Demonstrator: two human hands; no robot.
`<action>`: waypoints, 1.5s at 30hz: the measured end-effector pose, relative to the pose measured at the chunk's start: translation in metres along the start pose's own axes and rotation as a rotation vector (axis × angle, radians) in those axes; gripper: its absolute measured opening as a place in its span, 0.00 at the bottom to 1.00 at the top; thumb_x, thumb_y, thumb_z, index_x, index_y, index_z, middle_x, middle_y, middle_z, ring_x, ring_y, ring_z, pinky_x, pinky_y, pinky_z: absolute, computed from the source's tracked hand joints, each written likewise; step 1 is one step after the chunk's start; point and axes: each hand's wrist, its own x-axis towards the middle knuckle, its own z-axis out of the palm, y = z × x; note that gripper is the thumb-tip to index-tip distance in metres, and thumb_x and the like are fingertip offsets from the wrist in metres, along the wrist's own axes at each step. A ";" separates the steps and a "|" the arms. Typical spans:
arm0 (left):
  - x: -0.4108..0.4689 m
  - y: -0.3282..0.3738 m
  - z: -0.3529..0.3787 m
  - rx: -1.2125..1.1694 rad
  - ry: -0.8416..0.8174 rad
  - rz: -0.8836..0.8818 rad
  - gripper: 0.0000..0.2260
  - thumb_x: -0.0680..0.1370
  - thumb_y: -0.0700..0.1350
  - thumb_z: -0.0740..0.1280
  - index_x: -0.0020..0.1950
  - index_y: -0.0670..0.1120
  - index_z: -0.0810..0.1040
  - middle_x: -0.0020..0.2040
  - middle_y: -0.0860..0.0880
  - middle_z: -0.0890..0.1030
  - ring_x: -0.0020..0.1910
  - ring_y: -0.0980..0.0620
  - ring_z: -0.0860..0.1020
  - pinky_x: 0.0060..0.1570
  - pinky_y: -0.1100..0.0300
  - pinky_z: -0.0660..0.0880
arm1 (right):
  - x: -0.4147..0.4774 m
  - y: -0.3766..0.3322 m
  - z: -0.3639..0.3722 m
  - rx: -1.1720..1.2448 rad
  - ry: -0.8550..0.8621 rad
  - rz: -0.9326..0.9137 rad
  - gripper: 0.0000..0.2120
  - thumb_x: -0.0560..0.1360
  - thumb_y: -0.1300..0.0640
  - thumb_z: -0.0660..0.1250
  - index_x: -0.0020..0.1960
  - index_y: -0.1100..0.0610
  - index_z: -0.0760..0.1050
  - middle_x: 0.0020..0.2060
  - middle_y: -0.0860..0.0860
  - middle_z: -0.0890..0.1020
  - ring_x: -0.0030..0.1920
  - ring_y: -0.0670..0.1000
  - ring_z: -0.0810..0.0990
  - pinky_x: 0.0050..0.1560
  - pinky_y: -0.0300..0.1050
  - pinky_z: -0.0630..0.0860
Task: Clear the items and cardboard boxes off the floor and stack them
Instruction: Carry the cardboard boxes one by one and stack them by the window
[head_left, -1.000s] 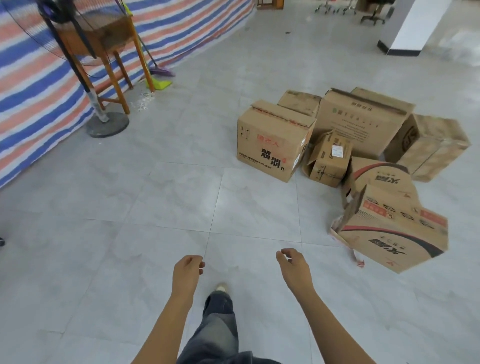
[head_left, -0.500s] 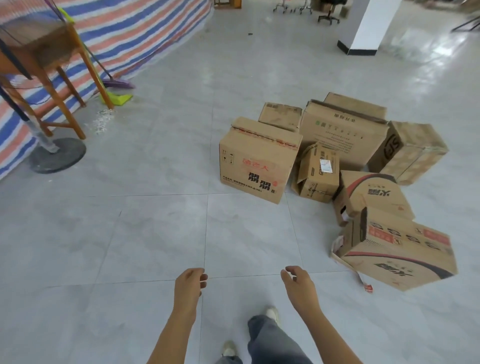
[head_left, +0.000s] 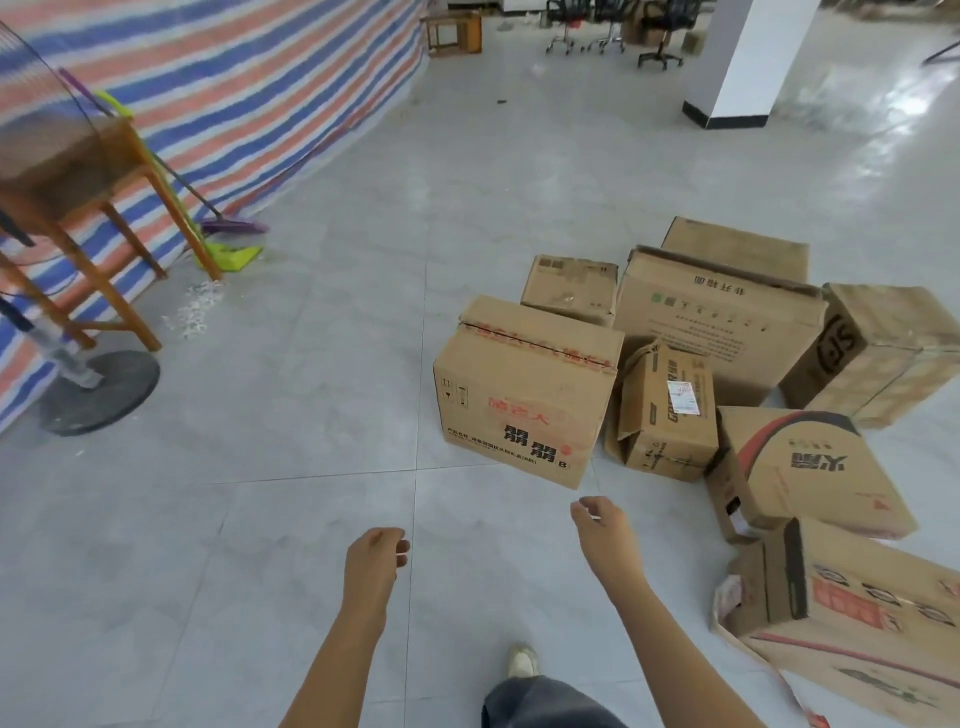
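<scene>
- Left hand (head_left: 375, 558) and right hand (head_left: 602, 530) hang forward, fingers (head_left: 399, 546) loosely curled, holding nothing — likely readying for a lift.
- Cardboard boxes (head_left: 524, 400) lie jumbled on the floor (head_left: 260, 519) just ahead, none stacked yet.

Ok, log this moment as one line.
stage: nothing lifted yet | left hand: empty, loosely curled | right hand: empty, loosely curled | cardboard boxes: clustered on floor, ahead-right

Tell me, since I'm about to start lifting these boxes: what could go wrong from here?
The small labelled box leans tilted beside the big front box; lifting that one first may let it topple. The nearest box has a torn flap and loose tape trailing on the floor, so it could trip you or open underneath.
</scene>
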 end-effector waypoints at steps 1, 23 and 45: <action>0.012 0.017 0.010 -0.004 0.008 0.014 0.07 0.77 0.38 0.62 0.40 0.43 0.75 0.42 0.45 0.79 0.42 0.48 0.76 0.42 0.57 0.70 | 0.020 -0.013 -0.003 0.011 0.004 -0.015 0.17 0.80 0.53 0.57 0.65 0.59 0.70 0.64 0.54 0.73 0.58 0.52 0.74 0.51 0.44 0.71; 0.354 0.203 0.183 0.149 -0.075 -0.195 0.05 0.78 0.38 0.60 0.44 0.40 0.74 0.41 0.43 0.77 0.45 0.45 0.75 0.45 0.55 0.69 | 0.350 -0.105 0.037 -0.101 -0.002 0.346 0.17 0.80 0.53 0.56 0.66 0.59 0.69 0.65 0.55 0.72 0.52 0.52 0.73 0.49 0.44 0.69; 0.609 0.275 0.322 0.728 -0.144 -0.192 0.09 0.78 0.39 0.57 0.52 0.38 0.75 0.49 0.41 0.75 0.45 0.43 0.73 0.44 0.55 0.66 | 0.606 -0.080 0.018 -0.126 -0.027 0.740 0.20 0.80 0.53 0.56 0.68 0.62 0.66 0.62 0.60 0.74 0.60 0.60 0.73 0.54 0.48 0.70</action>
